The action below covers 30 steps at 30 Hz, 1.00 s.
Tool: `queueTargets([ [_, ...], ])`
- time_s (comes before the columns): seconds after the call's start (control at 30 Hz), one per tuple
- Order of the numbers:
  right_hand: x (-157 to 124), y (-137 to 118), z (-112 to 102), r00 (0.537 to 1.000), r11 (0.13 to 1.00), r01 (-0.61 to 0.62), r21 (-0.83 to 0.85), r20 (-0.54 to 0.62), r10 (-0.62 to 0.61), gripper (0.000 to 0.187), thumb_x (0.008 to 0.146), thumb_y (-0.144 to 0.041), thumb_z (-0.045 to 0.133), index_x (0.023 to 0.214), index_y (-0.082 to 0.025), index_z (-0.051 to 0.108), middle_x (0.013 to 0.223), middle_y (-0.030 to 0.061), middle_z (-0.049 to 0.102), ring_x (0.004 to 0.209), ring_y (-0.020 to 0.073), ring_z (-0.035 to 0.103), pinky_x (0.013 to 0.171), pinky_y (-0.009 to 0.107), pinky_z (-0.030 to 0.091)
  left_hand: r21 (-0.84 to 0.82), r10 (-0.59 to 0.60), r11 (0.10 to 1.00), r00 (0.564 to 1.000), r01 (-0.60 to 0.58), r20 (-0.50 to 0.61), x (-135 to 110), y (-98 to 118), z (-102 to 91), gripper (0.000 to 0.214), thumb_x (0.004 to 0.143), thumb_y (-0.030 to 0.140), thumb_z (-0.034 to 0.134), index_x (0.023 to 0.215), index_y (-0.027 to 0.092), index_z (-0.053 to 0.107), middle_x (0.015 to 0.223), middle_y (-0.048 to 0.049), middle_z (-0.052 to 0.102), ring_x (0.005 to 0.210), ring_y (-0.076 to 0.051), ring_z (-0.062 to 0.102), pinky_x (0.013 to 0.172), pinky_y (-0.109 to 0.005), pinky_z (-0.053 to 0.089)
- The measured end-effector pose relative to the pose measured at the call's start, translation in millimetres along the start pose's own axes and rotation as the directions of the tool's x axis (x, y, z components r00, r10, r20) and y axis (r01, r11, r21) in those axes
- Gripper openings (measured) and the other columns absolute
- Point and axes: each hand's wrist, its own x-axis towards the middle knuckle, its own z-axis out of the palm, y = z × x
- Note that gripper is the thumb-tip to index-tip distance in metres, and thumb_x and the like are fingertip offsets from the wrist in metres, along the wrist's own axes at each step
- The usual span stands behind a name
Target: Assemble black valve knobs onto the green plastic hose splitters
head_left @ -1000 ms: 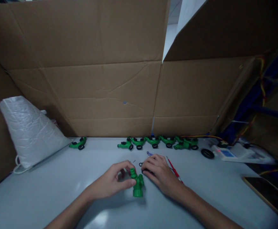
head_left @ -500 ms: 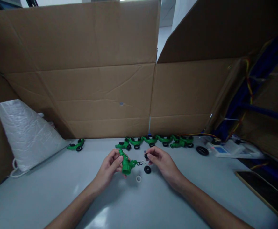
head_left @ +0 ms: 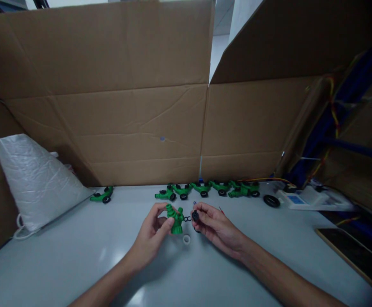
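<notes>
My left hand (head_left: pixel 155 228) is closed around a green plastic hose connector (head_left: pixel 174 219) with a ribbed spout and a wider threaded end. Between the thumb and fingers of my right hand (head_left: pixel 216 224) is a small black knob-like part (head_left: pixel 195 215), held just right of the connector and apart from it. Small black rings (head_left: pixel 187 218) lie on the table between the two hands. Nearer to me rests a white ring (head_left: pixel 186 239). A black disc (head_left: pixel 197 230) is mostly hidden under my right hand.
Several green connectors with black parts (head_left: pixel 201 188) line the back of the table, and another (head_left: pixel 102 195) lies left. A white bag (head_left: pixel 38 183) leans at the left. To the right are a black ring (head_left: pixel 271 201), a digital scale (head_left: pixel 313 200) and a dark flat panel (head_left: pixel 348 256).
My left hand has turned the green connector and brought it slightly right. The black part in my right hand now faces me, and that hand has lowered over the black disc.
</notes>
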Motion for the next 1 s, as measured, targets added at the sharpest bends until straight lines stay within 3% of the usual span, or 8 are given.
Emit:
queueTargets([
  [0.13, -1, 0, 5, 1.0, 1.0, 0.008, -0.025, -0.022, -0.008, 0.04, 0.082, -0.044, 0.094, 0.101, -0.019, 0.069, 0.092, 0.0011, 0.068, 0.079, 0.0121, 0.066, 0.074, 0.023, 0.055, 0.091, -0.017, 0.996, 1.0, 0.018, -0.011, -3, -1, 2.7, 0.035, 0.104, 0.041, 0.067, 0.131, 0.021, 0.057, 0.108, -0.0069, 0.068, 0.092, -0.019, 0.067, 0.084, -0.031, 0.054],
  [0.33, 0, 6, 14, 0.99, 0.978, 0.121, -0.167, -0.049, -0.131, 0.043, 0.082, -0.053, 0.09, 0.097, -0.019, 0.068, 0.087, 0.0001, 0.066, 0.074, 0.0146, 0.065, 0.069, 0.027, 0.053, 0.071, -0.036, 0.997, 0.999, 0.036, 0.01, -3, 2, 7.0, 0.035, 0.104, 0.04, 0.066, 0.131, 0.022, 0.055, 0.111, -0.006, 0.07, 0.087, -0.016, 0.068, 0.079, -0.029, 0.053],
  [0.67, -9, 8, 25, 0.935, 0.809, 0.321, -0.491, 0.028, -0.354, 0.036, 0.098, -0.057, 0.071, 0.096, -0.022, 0.062, 0.084, -0.0011, 0.06, 0.072, 0.016, 0.06, 0.069, 0.03, 0.05, 0.097, -0.054, 0.994, 0.998, 0.05, 0.032, -4, 5, 12.0, 0.038, 0.101, 0.038, 0.071, 0.132, 0.023, 0.056, 0.118, -0.0059, 0.069, 0.084, -0.015, 0.07, 0.078, -0.029, 0.057],
  [1.0, -14, 7, 33, 0.932, 0.78, 0.316, -0.54, 0.021, -0.363, 0.034, 0.1, -0.057, 0.068, 0.097, -0.024, 0.062, 0.088, 0.0001, 0.059, 0.074, 0.0172, 0.057, 0.067, 0.03, 0.047, 0.178, -0.066, 0.982, 0.998, 0.061, 0.021, -5, 7, 10.9, 0.042, 0.098, 0.04, 0.074, 0.13, 0.02, 0.058, 0.086, -0.0018, 0.072, 0.08, -0.018, 0.07, 0.071, -0.028, 0.052],
])
